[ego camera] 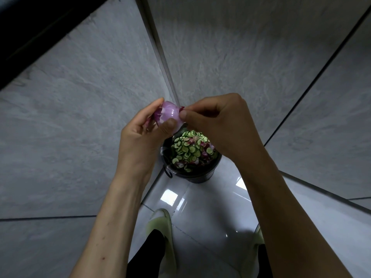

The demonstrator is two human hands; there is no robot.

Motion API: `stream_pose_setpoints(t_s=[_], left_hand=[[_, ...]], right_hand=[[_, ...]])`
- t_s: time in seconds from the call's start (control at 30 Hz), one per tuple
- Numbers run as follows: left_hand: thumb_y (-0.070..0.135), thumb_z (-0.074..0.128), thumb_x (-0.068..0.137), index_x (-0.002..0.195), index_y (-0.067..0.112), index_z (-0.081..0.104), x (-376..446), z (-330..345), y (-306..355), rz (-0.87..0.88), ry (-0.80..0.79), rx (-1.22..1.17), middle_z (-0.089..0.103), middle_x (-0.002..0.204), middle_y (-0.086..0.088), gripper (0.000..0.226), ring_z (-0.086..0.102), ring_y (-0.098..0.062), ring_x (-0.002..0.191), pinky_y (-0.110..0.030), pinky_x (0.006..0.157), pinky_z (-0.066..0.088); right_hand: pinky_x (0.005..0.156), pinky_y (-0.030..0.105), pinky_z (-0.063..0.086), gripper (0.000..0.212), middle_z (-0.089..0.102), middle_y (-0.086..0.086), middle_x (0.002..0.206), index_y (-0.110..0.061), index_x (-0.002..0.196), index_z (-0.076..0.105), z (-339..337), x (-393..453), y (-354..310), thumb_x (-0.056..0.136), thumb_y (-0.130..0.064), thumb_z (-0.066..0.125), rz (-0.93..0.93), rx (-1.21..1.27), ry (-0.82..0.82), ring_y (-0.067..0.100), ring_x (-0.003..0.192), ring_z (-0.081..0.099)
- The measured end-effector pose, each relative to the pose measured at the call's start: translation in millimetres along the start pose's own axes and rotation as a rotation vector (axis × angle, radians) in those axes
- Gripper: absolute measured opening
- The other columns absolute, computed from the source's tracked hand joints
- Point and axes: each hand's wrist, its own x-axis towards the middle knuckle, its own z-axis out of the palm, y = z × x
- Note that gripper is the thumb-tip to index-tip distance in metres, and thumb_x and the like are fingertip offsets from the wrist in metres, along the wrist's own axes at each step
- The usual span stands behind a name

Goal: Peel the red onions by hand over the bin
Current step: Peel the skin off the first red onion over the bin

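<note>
Onion (169, 115), red, partly peeled to glossy pale purple, sits above the bin (192, 173), slightly toward its far-left rim. My left hand (144, 133) grips it, fingers and thumb curled round the bulb. My right hand (216, 121) pinches a strip of dark red skin (181, 108) at the onion's right end, thumb and forefinger closed on it. Long axis runs roughly left-right, skin end pointing right. Bin holds cucumber slices (188, 149) and purple skins. I see no readable writing. 2 pale-green slippers (160, 223) on glossy floor tiles.
</note>
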Motion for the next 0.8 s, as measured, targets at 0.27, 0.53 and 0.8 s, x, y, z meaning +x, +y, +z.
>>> stream_pose_setpoints(t_s=[0.27, 0.53, 0.8], left_hand=[[0.023, 0.080, 0.058, 0.114, 0.026, 0.067, 0.8, 1.8, -6.0, 0.095, 0.030, 0.067, 0.071, 0.116, 0.004, 0.057, 0.069, -0.006, 0.106, -0.024, 0.089, 0.057], [0.019, 0.079, 0.062, 0.116, 0.022, 0.068, -0.9, -0.2, -7.7, 0.031, 0.018, 0.006, 0.073, 0.120, -0.008, 0.055, 0.070, -0.023, 0.112, -0.038, 0.095, 0.059], [0.048, 0.094, 0.060, 0.140, 0.000, 0.055, 2.6, -4.8, -14.8, -0.059, -0.115, -0.121, 0.065, 0.133, -0.019, 0.102, 0.064, -0.036, 0.122, -0.045, 0.102, 0.054]], right_hand=[[0.072, 0.033, 0.053, 0.014, 0.072, 0.003, 0.064, -0.006, 0.073, 0.077, 1.2, 2.6, -3.7, 0.083, -0.010, 0.070, -0.050, -0.209, -0.021, 0.016, 0.061, 0.066], [0.079, 0.038, 0.051, 0.014, 0.067, 0.002, 0.065, -0.007, 0.074, 0.068, 9.4, 0.4, -0.5, 0.086, -0.014, 0.066, -0.101, -0.297, 0.026, 0.016, 0.061, 0.060], [0.055, 0.027, 0.054, 0.011, 0.063, 0.001, 0.056, -0.011, 0.068, 0.065, 15.3, -4.7, 4.1, 0.078, -0.014, 0.068, 0.103, 0.081, 0.095, 0.015, 0.052, 0.064]])
